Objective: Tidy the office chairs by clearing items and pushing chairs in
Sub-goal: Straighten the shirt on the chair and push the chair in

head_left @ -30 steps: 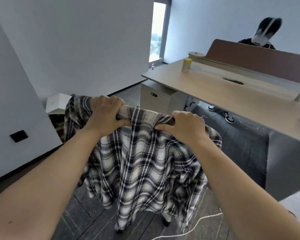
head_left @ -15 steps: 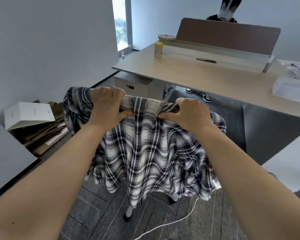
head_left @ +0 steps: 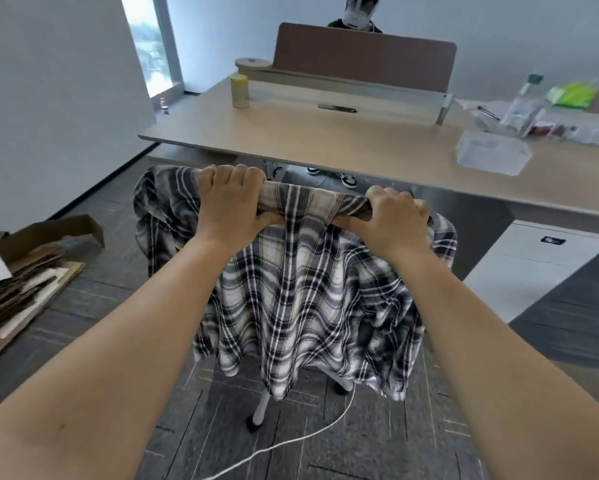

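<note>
While draped over the chair [head_left: 261, 407], the plaid shirt [head_left: 301, 292] (top edge) is gripped by both hands: left hand [head_left: 234, 199], right hand [head_left: 393, 220].

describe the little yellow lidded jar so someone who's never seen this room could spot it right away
Start at the long wooden desk. Go to its far left corner, beside the brown divider panel. The jar stands upright there, alone, the only yellow-capped thing on that end.
</note>
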Demonstrator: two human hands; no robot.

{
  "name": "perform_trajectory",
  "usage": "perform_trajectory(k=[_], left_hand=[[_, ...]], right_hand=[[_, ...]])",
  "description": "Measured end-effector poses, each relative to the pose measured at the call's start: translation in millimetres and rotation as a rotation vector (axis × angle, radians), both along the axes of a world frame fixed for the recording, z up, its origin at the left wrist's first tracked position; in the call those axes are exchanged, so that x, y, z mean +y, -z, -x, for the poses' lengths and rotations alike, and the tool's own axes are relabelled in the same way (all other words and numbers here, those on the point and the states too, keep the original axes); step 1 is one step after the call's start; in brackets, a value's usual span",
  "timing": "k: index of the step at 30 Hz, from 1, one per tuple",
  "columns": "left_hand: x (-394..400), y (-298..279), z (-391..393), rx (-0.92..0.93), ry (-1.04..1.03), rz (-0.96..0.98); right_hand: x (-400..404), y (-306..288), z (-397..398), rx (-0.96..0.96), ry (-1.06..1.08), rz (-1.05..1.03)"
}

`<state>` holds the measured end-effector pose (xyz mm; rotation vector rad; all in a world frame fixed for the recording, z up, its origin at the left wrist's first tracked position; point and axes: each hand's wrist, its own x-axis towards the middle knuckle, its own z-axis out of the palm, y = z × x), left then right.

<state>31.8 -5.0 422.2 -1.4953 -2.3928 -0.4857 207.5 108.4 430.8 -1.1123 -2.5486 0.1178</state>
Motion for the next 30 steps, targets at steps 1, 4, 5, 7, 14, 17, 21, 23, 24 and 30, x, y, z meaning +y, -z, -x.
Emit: perform_trajectory(k=[1, 4, 5, 7, 14, 17, 21, 23, 24, 30], left_hand=[[5.9, 0.4, -2.4, 0.006, 0.006, 0.005], [22.4, 0.5, -7.7, -0.006, 0.01, 0.018], [26.9, -0.5, -8.8, -0.016, 0.008, 0.028], [35.9, -3.5, -9.1, -0.034, 0.012, 0.046], [69.8, -8.8, -5.2, -0.07, 0.043, 0.086], [90.5, -9.5, -4.2, -0.086, 0.067, 0.089], [127.4, -9.5, 6.7, -0.091, 0.094, 0.091], [148.1, -10.4, 13.5, -0.073, 0.087, 0.104], [158.1, -10.9, 16.0, -0.065, 0.079, 0.112], [221.7, -7.4, 13.2, -0.052, 0.067, 0.104]], right_hand=[[2.8, 1.4, -3.3, 0.024, 0.037, 0.023], [16.9, 1.8, -9.1, 0.121, 0.055, 0.097], [22.3, 0.9, -9.8, 0.142, 0.051, 0.127], [32.7, -1.3, -9.5, 0.179, 0.044, 0.156], [65.1, -3.7, -7.5, 0.181, 0.038, 0.181], [84.8, -3.3, -7.7, 0.169, 0.069, 0.158], [114.7, -1.0, 0.9, 0.154, 0.081, 0.133], [134.2, 1.0, 6.0, 0.175, 0.064, 0.116], [146.2, 3.0, 8.1, 0.184, 0.059, 0.105], [223.7, 6.3, 10.8, 0.169, 0.059, 0.092]])
